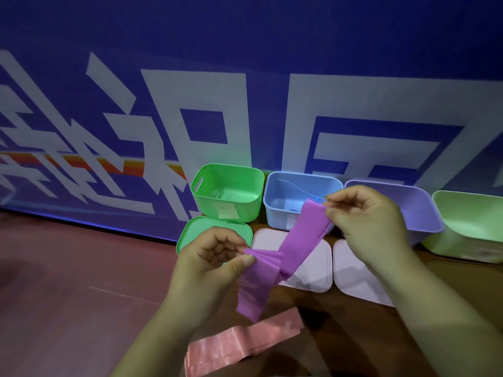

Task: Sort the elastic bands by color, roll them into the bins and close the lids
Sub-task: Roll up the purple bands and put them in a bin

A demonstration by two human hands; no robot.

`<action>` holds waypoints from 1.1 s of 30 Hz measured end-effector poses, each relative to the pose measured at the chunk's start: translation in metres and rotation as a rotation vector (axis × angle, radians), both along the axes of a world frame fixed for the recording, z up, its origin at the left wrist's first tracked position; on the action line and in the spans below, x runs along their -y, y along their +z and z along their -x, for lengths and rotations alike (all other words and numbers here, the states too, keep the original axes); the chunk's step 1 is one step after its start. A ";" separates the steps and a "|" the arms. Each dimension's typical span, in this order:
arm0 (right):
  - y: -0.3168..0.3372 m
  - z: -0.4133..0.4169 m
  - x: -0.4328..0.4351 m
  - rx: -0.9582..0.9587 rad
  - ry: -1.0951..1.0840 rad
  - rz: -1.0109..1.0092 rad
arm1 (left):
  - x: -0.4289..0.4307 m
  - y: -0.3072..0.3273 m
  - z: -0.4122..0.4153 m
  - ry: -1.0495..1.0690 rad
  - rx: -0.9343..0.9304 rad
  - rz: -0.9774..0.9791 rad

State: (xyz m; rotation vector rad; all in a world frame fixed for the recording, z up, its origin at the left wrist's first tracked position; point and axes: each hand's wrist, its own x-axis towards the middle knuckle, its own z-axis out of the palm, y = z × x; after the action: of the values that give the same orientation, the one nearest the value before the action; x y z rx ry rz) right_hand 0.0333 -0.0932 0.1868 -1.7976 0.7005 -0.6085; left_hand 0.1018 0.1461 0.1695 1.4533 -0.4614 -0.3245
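Behind, a blue banner (245,36) backs four open bins: green bin (246,210), blue bin (280,216), purple bin (424,208), pale green bin (468,227). Left hand (215,257) and right hand (364,213) each pinch the purple band (296,240), stretched between them above a pink lid (265,240); a pink band (239,344) lies nearer on the brown surface (68,295).
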 end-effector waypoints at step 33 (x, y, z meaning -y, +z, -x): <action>0.006 0.085 -0.007 0.272 0.464 -0.621 | 0.068 0.003 0.066 -0.038 0.028 0.064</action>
State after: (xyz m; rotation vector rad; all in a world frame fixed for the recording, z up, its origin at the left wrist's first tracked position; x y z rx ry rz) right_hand -0.0516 -0.0857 0.1927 -1.2030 0.2265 -0.2676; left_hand 0.0354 0.0780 0.1721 1.3895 -0.5180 -0.3176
